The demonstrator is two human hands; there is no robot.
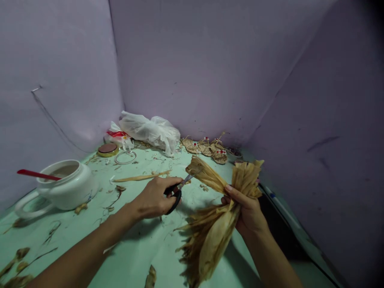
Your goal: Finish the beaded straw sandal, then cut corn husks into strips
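Observation:
My left hand (157, 195) grips a pair of scissors (177, 202) by the black handles. Their metal blades reach the frayed, darker end of a folded strip of dried husk, which partly hides the tips. In my right hand (249, 210) is a bundle of dried corn husks (220, 240), pinched at its middle between thumb and fingers. Pale yellow-brown pieces fan out from that grip: one toward the scissors, one bunch upward, and the widest part down toward me with ragged brown edges.
A white handled pot (70, 192) with a red stick (37, 174) stands at left. Behind are a plastic bag (150, 130), a round lid (108, 149), a clear ring (125, 157) and several woven pieces with red beads (207, 149). Husk scraps (151, 277) litter the green table.

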